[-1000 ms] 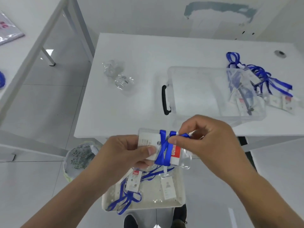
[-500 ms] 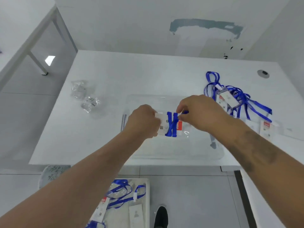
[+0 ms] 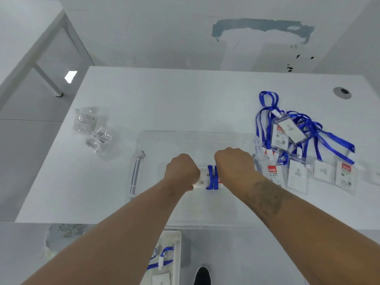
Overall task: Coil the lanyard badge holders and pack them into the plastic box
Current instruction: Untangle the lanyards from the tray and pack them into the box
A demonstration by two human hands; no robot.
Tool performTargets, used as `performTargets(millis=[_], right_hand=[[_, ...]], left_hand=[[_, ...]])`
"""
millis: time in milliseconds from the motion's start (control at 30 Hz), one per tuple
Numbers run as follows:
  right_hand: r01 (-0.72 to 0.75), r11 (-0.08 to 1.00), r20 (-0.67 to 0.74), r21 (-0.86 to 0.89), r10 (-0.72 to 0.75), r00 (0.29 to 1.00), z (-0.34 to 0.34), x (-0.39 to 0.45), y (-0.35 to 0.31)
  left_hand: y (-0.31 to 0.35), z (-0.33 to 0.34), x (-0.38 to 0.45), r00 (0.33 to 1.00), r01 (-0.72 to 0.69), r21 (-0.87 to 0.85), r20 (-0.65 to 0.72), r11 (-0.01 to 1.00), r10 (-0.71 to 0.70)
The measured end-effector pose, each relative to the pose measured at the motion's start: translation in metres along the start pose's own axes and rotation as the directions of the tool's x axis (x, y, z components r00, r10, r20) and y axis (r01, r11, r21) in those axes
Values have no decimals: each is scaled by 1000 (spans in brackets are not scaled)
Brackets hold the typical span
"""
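1. Head view: left hand [image 3: 182, 169] and right hand [image 3: 234, 164], fingers curled, grip opposite ends of a clear badge holder wrapped in blue lanyard [image 3: 211, 177], held inside the transparent plastic box [image 3: 144, 140].
2. Fingertips hide behind the knuckles; box walls barely show against the white table [image 3: 164, 95].

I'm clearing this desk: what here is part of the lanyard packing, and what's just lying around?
Part of the job:
clear plastic box
blue-wrapped badge holder, held by left hand and right hand
loose blue lanyards with badges
floor tray of lanyards

Lying about:
crumpled clear wrappers
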State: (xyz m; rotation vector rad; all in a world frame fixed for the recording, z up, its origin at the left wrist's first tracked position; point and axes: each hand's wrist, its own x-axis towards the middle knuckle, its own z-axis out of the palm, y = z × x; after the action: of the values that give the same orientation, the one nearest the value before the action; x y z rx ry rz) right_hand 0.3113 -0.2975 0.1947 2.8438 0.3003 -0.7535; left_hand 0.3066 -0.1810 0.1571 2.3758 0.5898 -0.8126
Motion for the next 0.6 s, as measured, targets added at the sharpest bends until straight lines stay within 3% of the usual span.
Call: performTargets(millis=[333, 600], right_hand=[[6, 997, 27, -81, -4, 1000, -3, -5, -2], [0, 999, -167, -54, -9, 986, -26, -45, 1]], left_hand=[[5, 7, -2, 995, -67, 14, -77, 998, 68], [4, -22, -47, 981, -188, -74, -64, 979, 184]])
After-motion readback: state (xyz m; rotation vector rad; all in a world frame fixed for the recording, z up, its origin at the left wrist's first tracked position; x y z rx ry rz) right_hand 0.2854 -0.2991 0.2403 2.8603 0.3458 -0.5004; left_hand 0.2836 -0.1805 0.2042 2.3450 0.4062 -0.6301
